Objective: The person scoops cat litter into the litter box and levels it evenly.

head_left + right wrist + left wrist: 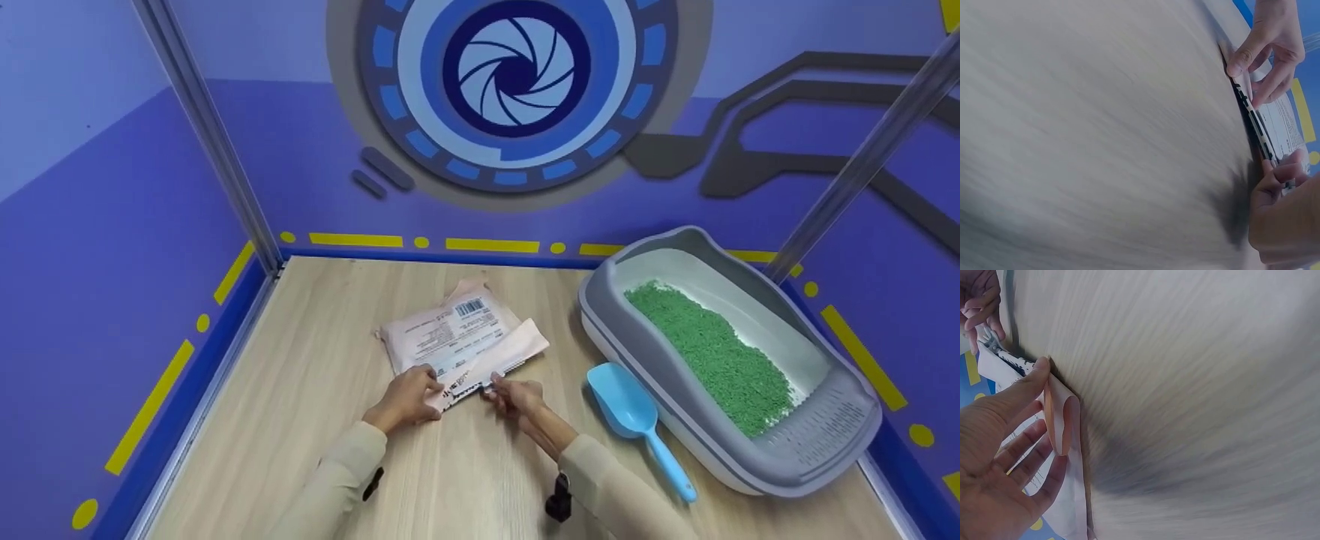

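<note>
A pale pink printed package (pixel 427 334) with a barcode lies flat on the wooden table, its near edge folded over. My left hand (pixel 407 396) pinches the left end of that fold between thumb and fingers; the left wrist view shows the pink film curling beside the thumb. A black-and-white patterned strip (pixel 1255 121) runs along the folded edge between both hands. At the strip's other end my right hand (pixel 517 397) pinches it with curled fingers. Something small and light grey (pixel 987 336) shows at those fingertips; its kind is unclear.
A grey and white litter box (pixel 600 322) holding green granules (pixel 712 352) stands at the right. Between it and my right arm lies a light-blue scoop (pixel 626 405). Blue and purple panels (pixel 285 150) enclose the table at the back and sides.
</note>
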`<state>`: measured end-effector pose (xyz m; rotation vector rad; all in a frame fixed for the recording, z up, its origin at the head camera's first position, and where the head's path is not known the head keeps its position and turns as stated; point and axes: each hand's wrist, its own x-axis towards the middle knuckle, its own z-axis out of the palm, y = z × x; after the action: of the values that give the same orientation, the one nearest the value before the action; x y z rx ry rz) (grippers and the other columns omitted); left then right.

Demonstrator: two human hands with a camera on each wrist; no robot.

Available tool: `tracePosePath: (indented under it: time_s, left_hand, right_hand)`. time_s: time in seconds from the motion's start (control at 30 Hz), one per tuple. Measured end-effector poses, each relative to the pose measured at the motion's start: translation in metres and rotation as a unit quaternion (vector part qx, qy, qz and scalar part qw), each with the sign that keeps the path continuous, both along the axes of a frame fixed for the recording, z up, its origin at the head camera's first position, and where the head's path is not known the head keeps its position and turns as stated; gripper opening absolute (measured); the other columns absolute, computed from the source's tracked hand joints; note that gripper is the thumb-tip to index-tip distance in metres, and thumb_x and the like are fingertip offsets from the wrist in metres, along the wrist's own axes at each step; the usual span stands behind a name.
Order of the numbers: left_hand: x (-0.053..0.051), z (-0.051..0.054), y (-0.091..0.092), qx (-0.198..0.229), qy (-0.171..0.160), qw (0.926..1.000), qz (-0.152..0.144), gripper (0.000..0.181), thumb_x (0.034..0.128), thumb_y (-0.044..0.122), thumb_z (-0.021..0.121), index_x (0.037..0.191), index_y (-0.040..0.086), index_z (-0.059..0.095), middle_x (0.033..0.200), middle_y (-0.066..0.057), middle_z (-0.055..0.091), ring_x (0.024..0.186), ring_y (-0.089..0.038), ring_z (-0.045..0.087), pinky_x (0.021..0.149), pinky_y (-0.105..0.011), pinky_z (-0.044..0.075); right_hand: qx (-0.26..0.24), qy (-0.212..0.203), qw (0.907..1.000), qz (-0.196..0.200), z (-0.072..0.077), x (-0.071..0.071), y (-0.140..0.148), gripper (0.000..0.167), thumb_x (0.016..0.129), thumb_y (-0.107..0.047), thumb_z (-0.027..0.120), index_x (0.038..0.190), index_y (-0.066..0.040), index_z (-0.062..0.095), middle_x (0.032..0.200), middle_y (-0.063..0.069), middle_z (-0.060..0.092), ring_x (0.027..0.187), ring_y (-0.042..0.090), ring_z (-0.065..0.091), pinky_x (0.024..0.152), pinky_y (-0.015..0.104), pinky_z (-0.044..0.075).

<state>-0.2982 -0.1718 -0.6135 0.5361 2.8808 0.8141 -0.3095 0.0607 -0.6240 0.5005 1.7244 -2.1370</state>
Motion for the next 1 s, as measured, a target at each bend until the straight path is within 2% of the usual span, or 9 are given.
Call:
tracePosePath:
  time_s: [0.13,0.4,0.6,0.73,0.8,0.87,0.93,1.0]
  left_hand:
    - [0.000,0.002,-0.001,-0.002,-0.004,1.0000,0.001,0.050,0.0702,0.009,0.091,0.115,-0.005,0.074,0.117,-0.020,0.065,0.109,-0.038,0.062,0.098,-0.053,0.049]
    - [0.000,0.002,-0.004,-0.011,-0.006,0.9999,0.003,0.047,0.0739,0.009,0.090,0.116,-0.005,0.073,0.117,-0.021,0.065,0.112,-0.039,0.062,0.099,-0.054,0.050]
    - [-0.004,0.002,-0.005,-0.016,0.018,0.9997,-0.002,0.043,0.0754,0.013,0.088,0.112,-0.007,0.074,0.113,-0.022,0.065,0.107,-0.040,0.062,0.095,-0.056,0.050]
    - [-0.011,0.001,-0.005,-0.005,0.036,0.9993,-0.004,0.033,0.0857,0.024,0.080,0.102,-0.005,0.077,0.102,-0.019,0.066,0.095,-0.035,0.063,0.087,-0.053,0.052]
    - [-0.016,0.004,-0.005,-0.001,0.019,0.9998,0.002,0.032,0.0929,0.028,0.073,0.097,-0.004,0.078,0.097,-0.016,0.067,0.090,-0.031,0.062,0.084,-0.051,0.052]
    - [-0.022,0.009,-0.006,0.002,-0.017,0.9998,0.006,0.029,0.0966,0.025,0.069,0.096,-0.003,0.078,0.096,-0.015,0.069,0.090,-0.029,0.063,0.086,-0.049,0.052]
    - [-0.029,0.016,-0.007,-0.012,-0.051,0.9986,0.003,0.025,0.0972,0.020,0.067,0.099,-0.002,0.078,0.099,-0.016,0.073,0.095,-0.031,0.066,0.092,-0.048,0.052]
    - [-0.035,0.022,-0.009,-0.032,-0.067,0.9973,-0.005,0.021,0.0954,0.014,0.068,0.103,-0.002,0.077,0.105,-0.017,0.075,0.102,-0.034,0.067,0.096,-0.050,0.051]
  right_hand:
    - [0.003,0.002,0.9997,0.026,-0.001,0.002,0.004,0.023,0.096,-0.018,0.070,0.087,0.003,0.074,0.059,0.000,0.069,0.047,0.005,0.057,0.049,0.020,0.049]
    - [0.040,0.021,0.9939,0.101,-0.005,0.001,0.012,0.037,0.100,-0.020,0.066,0.103,0.016,0.070,0.059,0.002,0.069,0.046,0.004,0.058,0.046,0.020,0.050]
    - [0.080,0.020,0.9864,0.142,-0.002,-0.006,0.016,0.038,0.099,-0.024,0.068,0.105,0.014,0.070,0.067,0.006,0.073,0.055,0.007,0.066,0.051,0.020,0.054]
    - [0.106,0.006,0.9780,0.179,0.004,-0.012,0.021,0.036,0.100,-0.023,0.066,0.109,0.011,0.070,0.081,0.012,0.078,0.066,0.012,0.074,0.059,0.024,0.059]
    - [0.116,0.000,0.9726,0.201,0.010,-0.014,0.024,0.034,0.101,-0.021,0.063,0.112,0.010,0.069,0.088,0.013,0.079,0.071,0.013,0.075,0.063,0.025,0.060]
    - [0.127,0.006,0.9664,0.223,0.016,-0.018,0.028,0.033,0.102,-0.019,0.061,0.115,0.011,0.069,0.094,0.015,0.079,0.075,0.014,0.075,0.067,0.026,0.060]
    - [0.137,0.019,0.9618,0.236,0.024,-0.022,0.033,0.033,0.102,-0.016,0.059,0.117,0.012,0.068,0.099,0.019,0.078,0.080,0.017,0.076,0.074,0.030,0.061]
    - [0.147,0.036,0.9594,0.238,0.032,-0.027,0.037,0.033,0.102,-0.014,0.057,0.120,0.013,0.065,0.108,0.022,0.076,0.089,0.021,0.076,0.085,0.036,0.061]
